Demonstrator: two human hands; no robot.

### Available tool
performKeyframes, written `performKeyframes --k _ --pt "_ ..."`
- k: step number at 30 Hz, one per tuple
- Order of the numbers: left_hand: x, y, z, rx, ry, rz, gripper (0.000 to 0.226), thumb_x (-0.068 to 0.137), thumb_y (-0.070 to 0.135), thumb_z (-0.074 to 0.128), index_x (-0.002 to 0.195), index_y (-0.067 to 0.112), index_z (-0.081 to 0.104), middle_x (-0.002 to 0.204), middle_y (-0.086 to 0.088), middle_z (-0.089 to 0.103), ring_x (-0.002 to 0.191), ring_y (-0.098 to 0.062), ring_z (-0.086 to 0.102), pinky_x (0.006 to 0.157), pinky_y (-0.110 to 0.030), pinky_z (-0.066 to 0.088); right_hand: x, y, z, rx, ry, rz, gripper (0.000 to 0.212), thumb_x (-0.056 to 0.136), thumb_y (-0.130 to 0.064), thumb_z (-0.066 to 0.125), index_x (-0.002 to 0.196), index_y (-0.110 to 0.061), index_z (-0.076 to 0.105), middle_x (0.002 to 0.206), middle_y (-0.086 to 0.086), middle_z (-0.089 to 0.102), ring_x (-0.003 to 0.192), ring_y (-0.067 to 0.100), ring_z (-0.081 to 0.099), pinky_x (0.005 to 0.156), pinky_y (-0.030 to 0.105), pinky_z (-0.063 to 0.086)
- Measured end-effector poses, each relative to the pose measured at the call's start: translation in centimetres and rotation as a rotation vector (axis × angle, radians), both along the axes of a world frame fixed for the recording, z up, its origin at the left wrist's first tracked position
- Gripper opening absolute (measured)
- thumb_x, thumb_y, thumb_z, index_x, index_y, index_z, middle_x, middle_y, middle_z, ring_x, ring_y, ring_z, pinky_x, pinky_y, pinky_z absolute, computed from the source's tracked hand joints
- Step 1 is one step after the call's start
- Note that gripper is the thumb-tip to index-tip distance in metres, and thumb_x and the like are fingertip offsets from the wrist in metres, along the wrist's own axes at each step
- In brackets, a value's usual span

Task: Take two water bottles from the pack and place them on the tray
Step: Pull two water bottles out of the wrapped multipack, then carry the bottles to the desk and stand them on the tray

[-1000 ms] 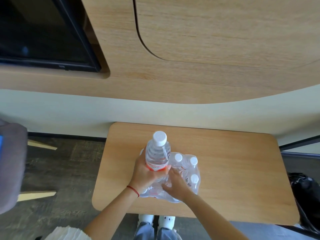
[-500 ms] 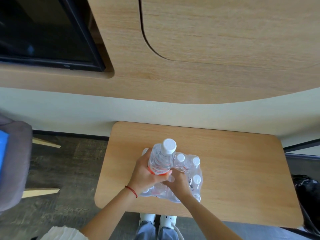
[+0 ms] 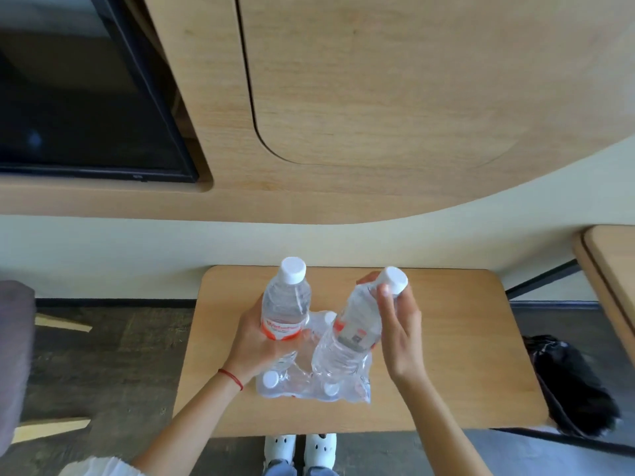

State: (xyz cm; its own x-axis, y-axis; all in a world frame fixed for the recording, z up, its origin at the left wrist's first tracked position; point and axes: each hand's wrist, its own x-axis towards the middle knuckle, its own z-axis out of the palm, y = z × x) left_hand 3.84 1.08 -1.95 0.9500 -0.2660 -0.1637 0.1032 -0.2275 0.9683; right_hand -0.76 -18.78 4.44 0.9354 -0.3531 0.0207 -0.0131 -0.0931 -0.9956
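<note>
1. Surface: a light wooden desk with rounded corners (image 3: pixel 464 355) stands against a cream wall. No tray can be told in this view.
2. Pack: a clear plastic shrink-wrapped pack of water bottles (image 3: pixel 309 383) lies on the desk near its front edge, roughly at the middle. The wrap is crumpled and loose; white caps of bottles inside it show through the film.
3. Left hand (image 3: pixel 256 341): its grip is closed around the lower body of a clear plastic water bottle with a white cap and a red-and-white label (image 3: pixel 285 304). This bottle is upright, held above the left rear part of the pack.
4. Right hand (image 3: pixel 400 334): its grip is closed on the neck and shoulder of a second clear plastic water bottle with a white cap and a grey-and-red label (image 3: pixel 354 328), with fingertips near the cap. This bottle is tilted, cap toward the far right, base down at the pack; whether the base is free of the wrap cannot be told.
5. The two held bottles are near each other, not touching.
6. Wrist: a thin red string bracelet (image 3: pixel 231 378) is on the left wrist.
7. Surroundings: a black bag (image 3: pixel 570 386) lies on the dark floor just right of the desk; white shoes (image 3: pixel 299 448) show below the desk's front edge.
</note>
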Motion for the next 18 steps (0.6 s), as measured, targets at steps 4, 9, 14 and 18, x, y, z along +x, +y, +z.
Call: performKeyframes --k 4,9,14,18 --pt "0.3 -1.1 3.2 0.014 -0.033 -0.084 0.050 0.047 0.039 0.080 0.088 0.015 0.068 0.075 0.004 0.076 0.076 -0.010 0.072 0.068 -0.025 0.057 -0.8 -0.9 3.4 -0.034 0.007 -0.126 0.040 0.086 -0.051 0.043 0.082 -0.014 0.057 0.076 0.012 0.064 0.071 0.035 0.061 0.060 0.035 0.050" --pt "-0.2 -4.9 7.1 0.019 -0.110 -0.282 0.044 0.049 0.043 0.079 0.084 0.019 0.067 0.071 0.013 0.075 0.071 -0.007 0.070 0.063 -0.021 0.054 -4.9 -3.3 6.3 -0.111 -0.030 -0.264 0.038 0.085 -0.052 0.044 0.082 -0.016 0.058 0.078 0.009 0.065 0.068 0.027 0.063 0.058 0.030 0.052" --pt "-3.0 -11.4 10.2 0.050 -0.211 -0.459 0.034 0.050 0.046 0.079 0.077 0.031 0.066 0.069 0.011 0.074 0.067 -0.006 0.070 0.063 -0.023 0.055 -10.8 -7.6 8.8 -0.111 -0.067 -0.453 0.037 0.080 -0.057 0.044 0.084 -0.023 0.059 0.079 0.000 0.067 0.073 0.016 0.066 0.060 0.021 0.056" --pt "-5.9 -17.8 12.2 0.086 -0.319 -0.665 0.028 0.050 0.048 0.078 0.075 0.044 0.067 0.075 0.024 0.074 0.066 0.000 0.070 0.058 -0.011 0.054 -16.6 -12.4 10.4 -0.126 -0.111 -0.615 0.029 0.085 -0.049 0.047 0.082 -0.023 0.059 0.075 -0.006 0.067 0.070 0.007 0.065 0.061 0.017 0.054"
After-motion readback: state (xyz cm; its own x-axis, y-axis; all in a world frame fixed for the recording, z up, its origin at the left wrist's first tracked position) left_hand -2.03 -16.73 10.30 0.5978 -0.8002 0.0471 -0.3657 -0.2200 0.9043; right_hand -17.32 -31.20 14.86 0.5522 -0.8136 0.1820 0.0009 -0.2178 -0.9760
